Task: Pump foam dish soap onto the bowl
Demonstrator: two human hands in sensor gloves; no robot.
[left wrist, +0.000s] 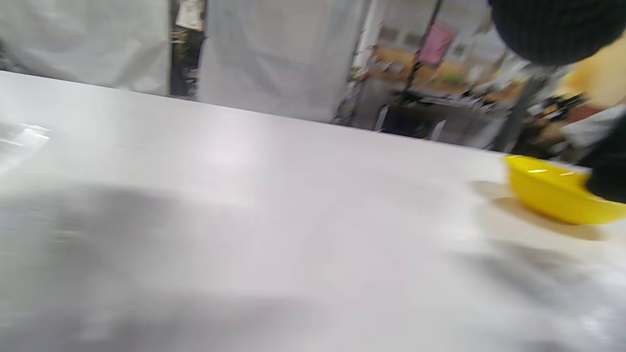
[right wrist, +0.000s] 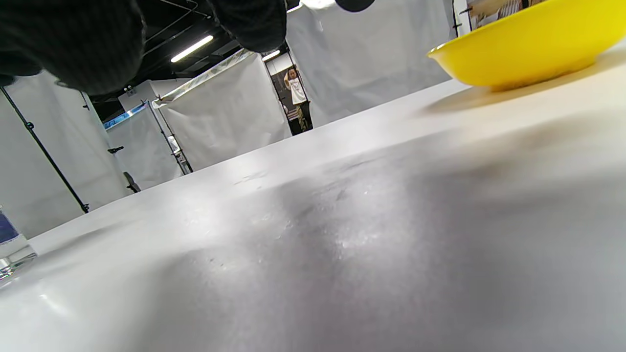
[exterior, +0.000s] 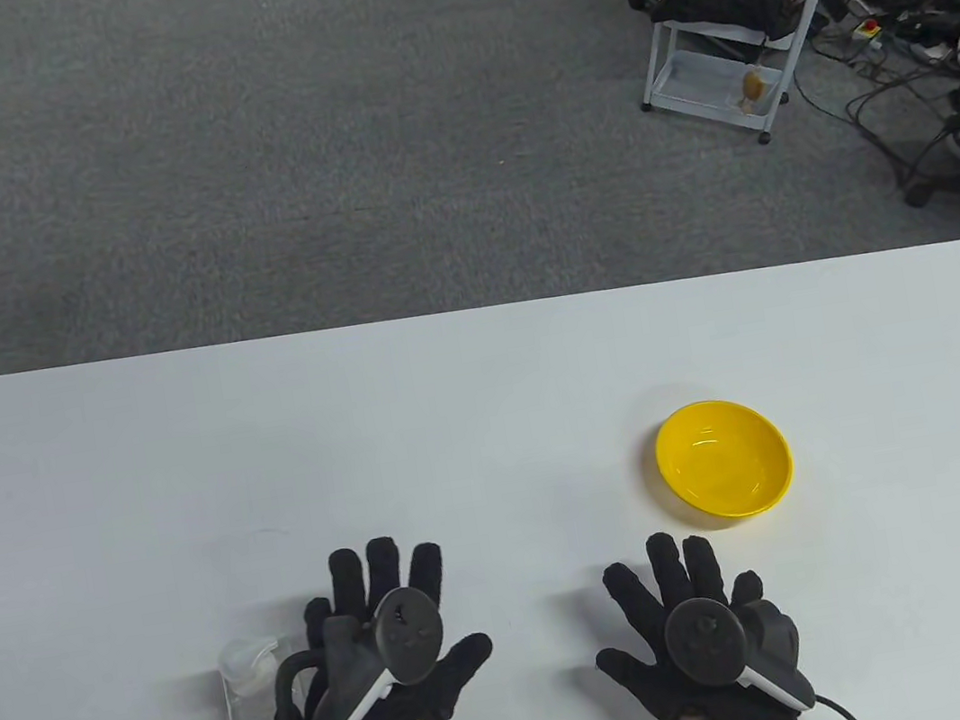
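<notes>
A yellow bowl (exterior: pixel 726 469) sits upright on the white table (exterior: pixel 486 395), right of centre; it also shows in the left wrist view (left wrist: pixel 557 195) and the right wrist view (right wrist: pixel 528 46). A clear foam soap pump bottle (exterior: pixel 248 688) stands at the front left, partly hidden behind my left hand (exterior: pixel 388 639); its base shows at the left edge of the right wrist view (right wrist: pixel 12 247). My left hand is open with fingers spread, just right of the bottle, holding nothing. My right hand (exterior: pixel 698 617) is open and flat, fingers spread, in front of the bowl and apart from it.
Beyond the table's far edge lies grey carpet. A white wheeled rack (exterior: pixel 731 19) with dark items and a tangle of cables (exterior: pixel 920 35) stand at the back right, off the table.
</notes>
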